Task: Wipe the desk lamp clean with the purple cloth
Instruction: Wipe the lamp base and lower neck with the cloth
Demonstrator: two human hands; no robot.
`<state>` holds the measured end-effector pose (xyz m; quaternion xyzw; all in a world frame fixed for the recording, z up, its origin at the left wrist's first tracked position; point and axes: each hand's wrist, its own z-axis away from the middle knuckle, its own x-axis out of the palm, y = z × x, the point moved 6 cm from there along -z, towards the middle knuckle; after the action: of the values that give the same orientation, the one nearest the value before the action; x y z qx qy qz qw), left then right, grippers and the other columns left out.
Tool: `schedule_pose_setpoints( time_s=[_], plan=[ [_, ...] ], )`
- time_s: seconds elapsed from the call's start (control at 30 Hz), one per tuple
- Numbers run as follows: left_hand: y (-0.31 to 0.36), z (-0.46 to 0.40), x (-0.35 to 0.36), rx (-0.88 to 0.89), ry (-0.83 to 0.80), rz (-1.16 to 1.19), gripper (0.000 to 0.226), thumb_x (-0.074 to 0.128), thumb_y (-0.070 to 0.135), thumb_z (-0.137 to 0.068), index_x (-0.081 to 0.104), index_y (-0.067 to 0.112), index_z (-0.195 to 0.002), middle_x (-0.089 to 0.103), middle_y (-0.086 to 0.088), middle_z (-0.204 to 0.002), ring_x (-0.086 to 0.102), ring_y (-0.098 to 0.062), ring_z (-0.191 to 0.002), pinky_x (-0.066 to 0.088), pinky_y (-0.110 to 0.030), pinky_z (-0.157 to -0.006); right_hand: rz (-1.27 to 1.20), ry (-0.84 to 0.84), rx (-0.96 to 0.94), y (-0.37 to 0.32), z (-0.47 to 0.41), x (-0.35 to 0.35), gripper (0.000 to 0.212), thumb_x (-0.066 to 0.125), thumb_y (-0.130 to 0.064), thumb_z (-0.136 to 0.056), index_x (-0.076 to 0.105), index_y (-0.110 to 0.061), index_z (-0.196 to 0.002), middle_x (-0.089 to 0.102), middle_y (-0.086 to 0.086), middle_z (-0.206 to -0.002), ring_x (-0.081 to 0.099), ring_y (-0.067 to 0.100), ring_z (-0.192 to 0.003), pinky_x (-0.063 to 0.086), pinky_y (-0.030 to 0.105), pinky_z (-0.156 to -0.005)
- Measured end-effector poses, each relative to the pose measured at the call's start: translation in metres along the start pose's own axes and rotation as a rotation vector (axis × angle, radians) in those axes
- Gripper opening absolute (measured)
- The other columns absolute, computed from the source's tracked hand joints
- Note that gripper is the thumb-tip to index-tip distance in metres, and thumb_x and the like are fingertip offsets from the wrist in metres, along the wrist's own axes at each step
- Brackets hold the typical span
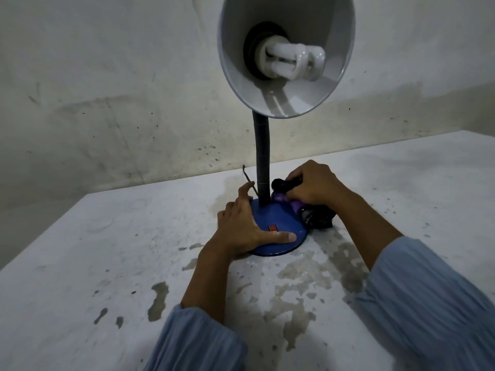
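Observation:
The desk lamp stands in the middle of the table on a round blue base with a red switch. A dark flexible neck rises to a grey shade with a white bulb inside. My left hand lies flat on the base's left side, thumb stretched along the front. My right hand grips the bunched purple and dark cloth against the back right of the base, beside the neck. Much of the cloth is hidden under the hand.
The white table is stained and worn, with patches in front of the lamp. A scuffed wall rises just behind the table's back edge. A thin dark cord runs up behind the base on the left.

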<state>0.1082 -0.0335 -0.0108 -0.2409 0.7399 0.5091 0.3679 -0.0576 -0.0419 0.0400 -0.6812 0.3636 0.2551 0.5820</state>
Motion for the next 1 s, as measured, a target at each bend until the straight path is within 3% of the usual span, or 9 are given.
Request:
schedule_pose_setpoints(
  time_s=[0.13, 0.23, 0.37, 0.5, 0.7, 0.77, 0.83, 0.93, 1.0],
  plan=[
    [-0.001, -0.002, 0.001, -0.004, 0.009, -0.005, 0.126, 0.067, 0.081, -0.033, 0.007, 0.041, -0.136, 0.038, 0.002, -0.141, 0.039, -0.022, -0.123, 0.028, -0.041, -0.103, 0.299, 0.151, 0.048, 0.006, 0.003, -0.009, 0.02, 0.074, -0.026, -0.07, 0.069, -0.02, -0.088, 0.064, 0.004, -0.09, 0.057, 0.026, -0.077, 0.042, 0.027, -0.061],
    [-0.003, -0.002, -0.001, -0.005, 0.023, 0.04, 0.121, 0.067, 0.081, -0.035, 0.009, 0.043, -0.135, 0.037, 0.001, -0.14, 0.04, -0.023, -0.123, 0.033, -0.042, -0.103, 0.147, 0.103, 0.02, 0.005, 0.002, -0.01, 0.027, 0.079, -0.036, -0.066, 0.068, -0.026, -0.089, 0.062, 0.0, -0.091, 0.058, 0.024, -0.083, 0.042, 0.027, -0.067],
    [-0.007, 0.001, -0.016, -0.033, 0.185, 0.33, 0.091, 0.057, 0.08, -0.057, 0.024, 0.04, -0.132, 0.043, -0.002, -0.132, 0.045, -0.019, -0.115, 0.043, -0.034, -0.092, 0.125, -0.077, -0.072, -0.005, 0.004, -0.002, 0.024, 0.078, -0.025, -0.063, 0.063, -0.03, -0.08, 0.062, -0.001, -0.096, 0.056, 0.018, -0.084, 0.042, 0.027, -0.067],
    [-0.016, 0.002, -0.025, -0.072, 0.278, 0.457, 0.056, 0.046, 0.058, -0.082, 0.035, 0.032, -0.13, 0.048, -0.003, -0.129, 0.051, -0.019, -0.11, 0.042, -0.025, -0.08, -0.047, -0.361, -0.092, -0.012, 0.015, 0.0, 0.023, 0.08, -0.011, -0.057, 0.072, -0.024, -0.074, 0.067, -0.003, -0.082, 0.058, 0.013, -0.074, 0.047, 0.022, -0.061],
    [-0.019, 0.002, -0.028, -0.072, 0.328, 0.468, 0.043, 0.042, 0.05, -0.09, 0.04, 0.028, -0.127, 0.051, 0.0, -0.124, 0.053, -0.016, -0.103, 0.041, -0.016, -0.071, 0.019, -0.662, -0.087, -0.021, 0.035, -0.005, 0.027, 0.078, -0.002, -0.058, 0.076, -0.021, -0.077, 0.071, -0.005, -0.071, 0.062, 0.008, -0.063, 0.05, 0.017, -0.057],
    [-0.019, 0.002, -0.028, -0.076, 0.328, 0.467, 0.043, 0.042, 0.049, -0.09, 0.04, 0.027, -0.127, 0.051, 0.0, -0.125, 0.053, -0.017, -0.103, 0.043, -0.021, -0.076, 0.014, -0.773, -0.091, -0.022, 0.044, -0.008, 0.027, 0.079, -0.003, -0.06, 0.077, -0.023, -0.078, 0.073, -0.004, -0.074, 0.065, 0.008, -0.065, 0.05, 0.016, -0.059],
    [-0.019, 0.002, -0.027, -0.08, 0.326, 0.452, 0.042, 0.041, 0.048, -0.091, 0.04, 0.026, -0.127, 0.05, -0.002, -0.129, 0.053, -0.018, -0.105, 0.044, -0.025, -0.082, -0.054, -0.69, -0.1, -0.022, 0.04, -0.014, 0.026, 0.08, -0.006, -0.06, 0.077, -0.024, -0.078, 0.073, -0.003, -0.074, 0.065, 0.008, -0.065, 0.051, 0.018, -0.06],
    [-0.018, 0.003, -0.028, -0.078, 0.341, 0.445, 0.042, 0.04, 0.046, -0.092, 0.04, 0.025, -0.128, 0.051, -0.003, -0.13, 0.054, -0.02, -0.107, 0.044, -0.027, -0.084, -0.087, -0.369, -0.109, -0.024, 0.026, -0.022, 0.025, 0.08, -0.008, -0.06, 0.076, -0.026, -0.077, 0.072, -0.004, -0.076, 0.061, 0.008, -0.065, 0.047, 0.018, -0.055],
    [-0.018, 0.003, -0.029, -0.076, 0.344, 0.443, 0.041, 0.04, 0.046, -0.092, 0.041, 0.024, -0.127, 0.051, -0.003, -0.129, 0.055, -0.022, -0.108, 0.045, -0.028, -0.086, -0.029, -0.362, -0.12, -0.027, 0.025, -0.013, 0.025, 0.079, -0.008, -0.06, 0.076, -0.024, -0.079, 0.071, -0.002, -0.081, 0.058, 0.009, -0.067, 0.046, 0.018, -0.056]
  ],
)
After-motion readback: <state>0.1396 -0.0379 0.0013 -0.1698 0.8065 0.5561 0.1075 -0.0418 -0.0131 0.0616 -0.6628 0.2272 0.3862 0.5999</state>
